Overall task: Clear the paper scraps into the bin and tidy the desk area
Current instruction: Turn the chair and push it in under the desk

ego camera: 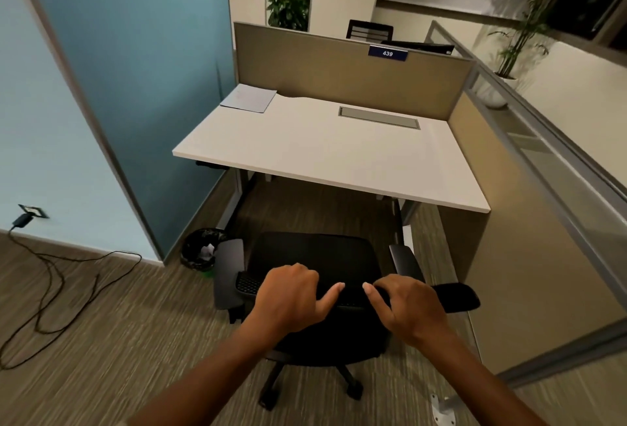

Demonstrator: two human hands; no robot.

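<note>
A black office chair stands in front of the white desk, its seat facing the desk. My left hand and my right hand both rest on the top edge of the chair's backrest, fingers curled over it, thumbs pointing toward each other. A black bin with a dark liner sits on the floor left of the chair, with white crumpled paper inside. A stack of flat paper sheets lies at the desk's far left corner.
Tan partition panels wall the desk at the back and right. A blue glass panel stands to the left. A black charger cable trails over the carpet from a wall socket. Potted plants stand beyond the partitions.
</note>
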